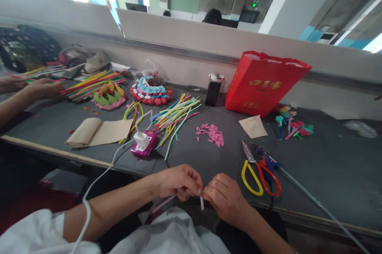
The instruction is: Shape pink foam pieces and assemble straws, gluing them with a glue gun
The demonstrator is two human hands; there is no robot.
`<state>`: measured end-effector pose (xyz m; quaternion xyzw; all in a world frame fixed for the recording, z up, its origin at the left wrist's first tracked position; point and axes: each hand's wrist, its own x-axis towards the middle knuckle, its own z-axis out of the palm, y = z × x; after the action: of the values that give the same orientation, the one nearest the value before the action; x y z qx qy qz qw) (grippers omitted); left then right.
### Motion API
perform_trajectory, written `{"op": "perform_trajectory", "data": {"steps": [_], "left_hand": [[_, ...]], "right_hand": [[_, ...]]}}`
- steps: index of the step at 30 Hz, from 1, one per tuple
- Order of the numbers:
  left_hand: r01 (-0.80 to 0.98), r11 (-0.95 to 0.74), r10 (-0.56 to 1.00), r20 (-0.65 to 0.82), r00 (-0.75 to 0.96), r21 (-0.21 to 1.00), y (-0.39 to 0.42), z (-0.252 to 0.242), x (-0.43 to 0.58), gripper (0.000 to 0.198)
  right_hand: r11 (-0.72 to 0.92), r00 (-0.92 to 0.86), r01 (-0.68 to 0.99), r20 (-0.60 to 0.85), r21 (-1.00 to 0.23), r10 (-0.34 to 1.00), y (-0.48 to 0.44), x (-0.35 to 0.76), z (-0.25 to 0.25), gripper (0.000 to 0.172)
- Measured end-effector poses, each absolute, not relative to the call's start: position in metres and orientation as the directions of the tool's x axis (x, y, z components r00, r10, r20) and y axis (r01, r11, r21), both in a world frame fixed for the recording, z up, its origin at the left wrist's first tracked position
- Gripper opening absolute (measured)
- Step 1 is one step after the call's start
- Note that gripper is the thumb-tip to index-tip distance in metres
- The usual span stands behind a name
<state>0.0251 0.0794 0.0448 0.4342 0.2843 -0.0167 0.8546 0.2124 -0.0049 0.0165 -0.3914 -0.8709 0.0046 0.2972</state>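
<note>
My left hand [179, 181] and my right hand [226, 198] meet over my lap at the table's near edge, both with fingers pinched. Between them they hold a thin pale pink strip [201, 202]; a longer pink piece [163, 203] trails from under my left hand. A pile of small pink cut pieces [212, 133] lies on the dark table [328, 162] just beyond my hands. Scissors with yellow and red handles [259, 171] lie to the right of my right hand. A bundle of coloured strips [174, 117] is fanned out ahead of my left hand.
A purple device with a white plug and cable [143, 143] sits left of centre. Brown paper [97, 131], a paper flower ornament [151, 91], a dark bottle [214, 89] and a red bag [262, 83] stand further back. Another person's hands [38, 87] work at the far left.
</note>
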Motion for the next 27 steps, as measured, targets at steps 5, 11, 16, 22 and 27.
{"op": "perform_trajectory", "data": {"steps": [5,11,16,22,27], "left_hand": [[0.27,0.227,0.61,-0.352,0.71,0.936,0.073,0.039,0.026,0.015],[0.372,-0.364,0.686,-0.024,0.727,0.854,0.068,0.036,0.023,0.012],[0.325,-0.559,0.621,0.125,0.774,0.763,0.066,0.035,0.021,0.016],[0.335,-0.221,0.681,-0.101,0.726,0.916,0.074,0.036,0.021,0.013],[0.266,0.288,0.572,-0.388,0.722,0.92,0.085,0.045,0.021,0.025]], "right_hand": [[0.241,-0.225,0.545,0.137,-0.803,0.965,0.0,0.212,0.01,0.022],[-0.148,-0.17,0.219,-0.187,-0.965,0.968,0.004,0.207,0.011,0.031],[-0.338,-0.261,-0.018,-0.322,-0.941,0.91,0.005,0.205,0.012,0.03],[0.033,-0.208,0.289,-0.029,-0.957,0.978,0.011,0.204,0.022,0.023],[0.306,-0.299,0.474,0.176,-0.826,0.938,0.016,0.207,0.03,0.018]]}}
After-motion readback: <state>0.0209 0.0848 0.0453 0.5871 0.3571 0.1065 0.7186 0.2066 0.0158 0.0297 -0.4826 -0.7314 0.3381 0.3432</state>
